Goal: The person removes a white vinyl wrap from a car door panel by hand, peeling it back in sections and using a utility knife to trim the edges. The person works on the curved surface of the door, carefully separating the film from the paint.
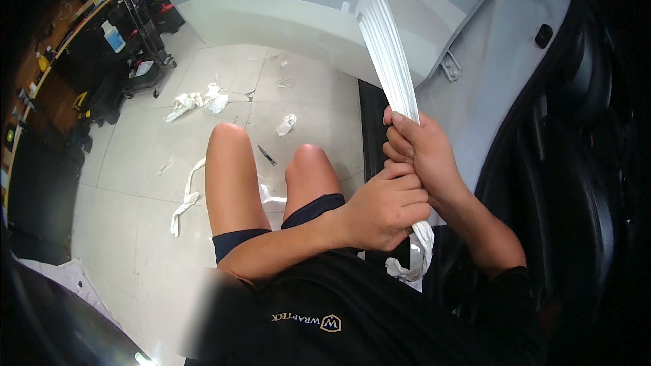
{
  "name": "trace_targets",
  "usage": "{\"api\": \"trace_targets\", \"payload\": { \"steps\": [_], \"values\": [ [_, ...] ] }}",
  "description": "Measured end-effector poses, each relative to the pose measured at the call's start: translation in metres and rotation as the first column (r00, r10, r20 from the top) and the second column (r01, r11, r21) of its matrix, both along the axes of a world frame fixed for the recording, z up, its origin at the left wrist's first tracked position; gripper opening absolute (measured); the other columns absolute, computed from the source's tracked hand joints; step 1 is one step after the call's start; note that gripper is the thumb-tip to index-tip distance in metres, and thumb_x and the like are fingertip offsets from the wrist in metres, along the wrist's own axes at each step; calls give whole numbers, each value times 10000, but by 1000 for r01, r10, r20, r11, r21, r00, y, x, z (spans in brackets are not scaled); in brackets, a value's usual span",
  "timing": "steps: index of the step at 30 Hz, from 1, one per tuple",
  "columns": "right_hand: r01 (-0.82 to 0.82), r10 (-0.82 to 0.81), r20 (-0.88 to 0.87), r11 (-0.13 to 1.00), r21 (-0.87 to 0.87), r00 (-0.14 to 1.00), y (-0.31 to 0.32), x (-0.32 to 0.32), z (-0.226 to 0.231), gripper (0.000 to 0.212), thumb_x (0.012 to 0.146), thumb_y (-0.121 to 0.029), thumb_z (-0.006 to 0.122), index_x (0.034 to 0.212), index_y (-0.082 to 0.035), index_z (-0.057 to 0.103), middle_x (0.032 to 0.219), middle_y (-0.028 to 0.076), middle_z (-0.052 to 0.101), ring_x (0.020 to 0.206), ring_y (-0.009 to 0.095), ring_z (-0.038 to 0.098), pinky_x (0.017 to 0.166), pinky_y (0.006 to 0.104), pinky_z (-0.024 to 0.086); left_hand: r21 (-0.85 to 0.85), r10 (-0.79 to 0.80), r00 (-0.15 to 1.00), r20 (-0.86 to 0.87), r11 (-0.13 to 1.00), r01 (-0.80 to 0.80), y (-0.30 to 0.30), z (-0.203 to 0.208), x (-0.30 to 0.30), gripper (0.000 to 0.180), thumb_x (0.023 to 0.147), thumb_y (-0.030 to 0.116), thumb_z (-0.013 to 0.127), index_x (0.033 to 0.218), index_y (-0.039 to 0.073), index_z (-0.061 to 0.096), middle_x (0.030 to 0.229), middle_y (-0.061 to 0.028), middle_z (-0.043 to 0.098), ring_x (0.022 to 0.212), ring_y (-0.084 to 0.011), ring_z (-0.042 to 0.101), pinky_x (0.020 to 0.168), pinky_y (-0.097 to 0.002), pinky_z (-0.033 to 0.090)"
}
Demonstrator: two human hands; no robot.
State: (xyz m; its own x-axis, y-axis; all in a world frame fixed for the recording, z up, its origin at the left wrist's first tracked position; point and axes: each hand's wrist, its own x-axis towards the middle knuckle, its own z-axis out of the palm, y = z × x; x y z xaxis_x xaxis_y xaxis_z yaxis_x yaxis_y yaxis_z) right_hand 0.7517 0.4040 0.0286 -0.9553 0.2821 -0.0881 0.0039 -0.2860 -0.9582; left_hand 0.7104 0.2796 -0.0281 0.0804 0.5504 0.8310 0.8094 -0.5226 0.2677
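Observation:
A sheet of white film (390,47) stretches in a fan of pleats from the pale car door panel (298,27) down to my hands. My right hand (424,149) is closed around the gathered film, farther up and nearer the door. Just below it, my left hand (390,207) makes a fist on the same bunched strip, and the two hands touch. Out of the bottom of my left fist hangs a twisted tail of film (424,247), curling over near my shirt. The film between my palms is hidden by my fingers.
Crumpled white film scraps (196,102) and a long twisted strip (186,207) lie on the tiled floor, with a small dark tool (266,155) between my knees. A wheeled cart (146,41) stands far left. The dark car interior (563,163) is close on my right.

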Motion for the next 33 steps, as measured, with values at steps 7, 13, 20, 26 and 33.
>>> {"api": "trace_targets", "payload": {
  "steps": [7,13,20,26,33],
  "values": [
    [-51,52,24,998,-42,998,23,-5,1,163,1072,-217,501,1069,-60,545,603,-64,335,510,43,292,464,217,266,-16,-30,1000,-4,999,30,27,-13,-8,236,637,112,663,848,48,579,870,-107,511,927,-333,562,1017,-452,394],
    [5,-6,-71,1000,-1,997,61,-13,4,218,1081,-259,513,1072,-49,571,609,-65,338,505,53,305,482,241,333,43,-209,972,-112,976,215,17,-8,-58,368,750,61,656,1112,1,680,1226,-134,622,1206,-377,592,936,-522,504],
    [-10,6,67,998,56,998,35,-12,14,235,1093,-249,478,1049,-42,580,623,-75,363,491,32,313,454,227,297,37,326,800,-504,933,-357,47,134,-229,671,779,292,815,1381,144,558,1358,-95,581,1256,-321,538,1009,-443,459],
    [-18,9,40,968,251,999,32,-6,12,248,1097,-275,482,1069,-45,570,647,-74,334,530,23,281,479,221,277,-244,-46,570,-820,930,-276,108,183,-266,244,892,318,717,926,86,648,952,-79,668,1003,-307,618,873,-438,490],
    [-23,4,62,952,305,998,32,0,17,268,1102,-237,445,1067,-13,589,718,-47,476,647,40,412,571,245,353,-120,126,762,-635,958,-259,108,142,-258,154,725,75,729,763,50,581,702,-88,570,757,-309,569,728,-423,457]
  ]
}}
